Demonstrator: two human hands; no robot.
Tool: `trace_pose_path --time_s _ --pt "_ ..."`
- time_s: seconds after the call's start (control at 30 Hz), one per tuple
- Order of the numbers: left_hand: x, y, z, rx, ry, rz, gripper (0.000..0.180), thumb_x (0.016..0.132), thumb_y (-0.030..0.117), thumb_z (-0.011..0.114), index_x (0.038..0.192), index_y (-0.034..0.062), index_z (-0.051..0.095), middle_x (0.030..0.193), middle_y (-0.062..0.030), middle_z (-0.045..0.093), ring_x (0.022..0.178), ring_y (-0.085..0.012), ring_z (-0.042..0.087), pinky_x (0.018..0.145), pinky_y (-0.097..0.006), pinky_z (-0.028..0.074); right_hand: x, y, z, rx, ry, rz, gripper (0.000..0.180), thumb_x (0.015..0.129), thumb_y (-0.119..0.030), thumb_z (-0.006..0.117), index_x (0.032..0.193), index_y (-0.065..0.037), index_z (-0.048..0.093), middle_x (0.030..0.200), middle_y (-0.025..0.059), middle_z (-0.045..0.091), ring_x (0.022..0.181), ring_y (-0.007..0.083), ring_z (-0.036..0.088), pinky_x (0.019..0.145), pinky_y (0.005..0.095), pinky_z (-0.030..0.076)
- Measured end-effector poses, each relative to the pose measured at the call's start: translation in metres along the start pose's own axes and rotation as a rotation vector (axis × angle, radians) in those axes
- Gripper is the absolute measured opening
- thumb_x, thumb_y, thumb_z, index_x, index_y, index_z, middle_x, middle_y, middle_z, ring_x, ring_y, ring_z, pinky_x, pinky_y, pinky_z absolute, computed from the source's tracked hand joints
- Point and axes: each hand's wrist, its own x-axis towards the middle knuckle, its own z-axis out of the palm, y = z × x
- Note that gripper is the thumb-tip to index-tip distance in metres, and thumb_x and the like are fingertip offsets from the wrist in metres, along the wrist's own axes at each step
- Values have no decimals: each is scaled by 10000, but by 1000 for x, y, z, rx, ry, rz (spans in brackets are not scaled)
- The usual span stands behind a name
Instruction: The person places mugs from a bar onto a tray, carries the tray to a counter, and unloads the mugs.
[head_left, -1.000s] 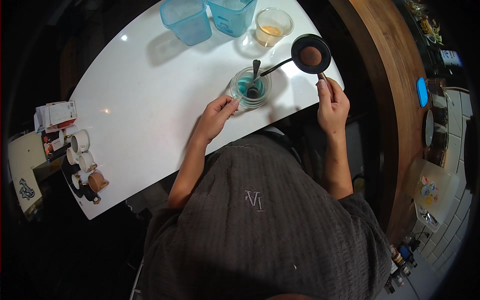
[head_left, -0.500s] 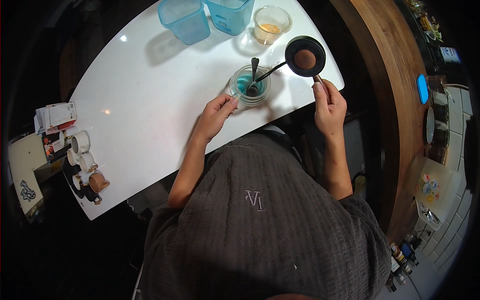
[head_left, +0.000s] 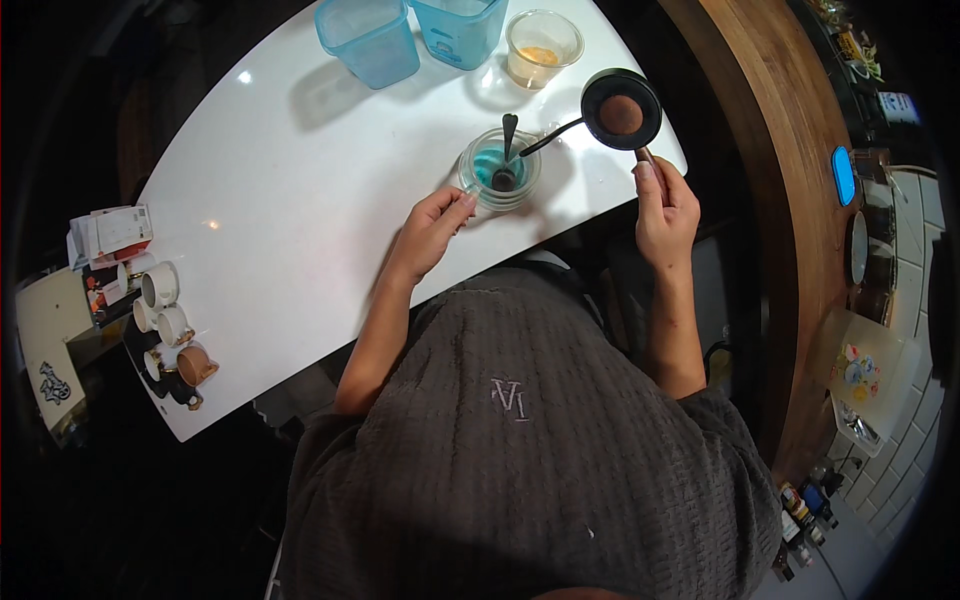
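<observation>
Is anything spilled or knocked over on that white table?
Nothing stands out. The glass bowl by the left hand sits upright, the right hand holds the small black pot level, and the table looks clean.

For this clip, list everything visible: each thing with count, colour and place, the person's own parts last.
White curved table: one, centre left.
Clear glass bowl with blue inside: one, near table edge, a dark spoon standing in it.
Small black pot of brown powder: one, long handle, above the table's right end.
Translucent blue plastic containers: two, far edge.
Clear cup with yellowish contents: one, beside the containers.
Small white cups: several, left edge.
Wooden counter: one, brown, right.
Grey textured top: one, worn by the person.
Left hand: touching the bowl's rim.
Right hand: gripping the pot's handle.
</observation>
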Motion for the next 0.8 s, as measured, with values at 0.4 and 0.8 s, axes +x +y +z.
trace_pose_path --time_s 0.4,0.8 --pt "0 0 -1 11 -4 -17 230 964 293 542 886 90 614 748 68 526 647 -8 424 567 -171 313 0 1 0 -15 -20 -8 298 925 -234 617 1019 46 658 649 57 569 589 87 502 564 240 407" --pt "1 -1 -3 7 -12 -23 230 961 300 549 897 90 617 755 69 535 657 -7 432 580 -168 324 1 -1 -2 -2 -4 -22 280 927 -213 615 1010 52 652 651 40 557 594 71 474 558 231 392"
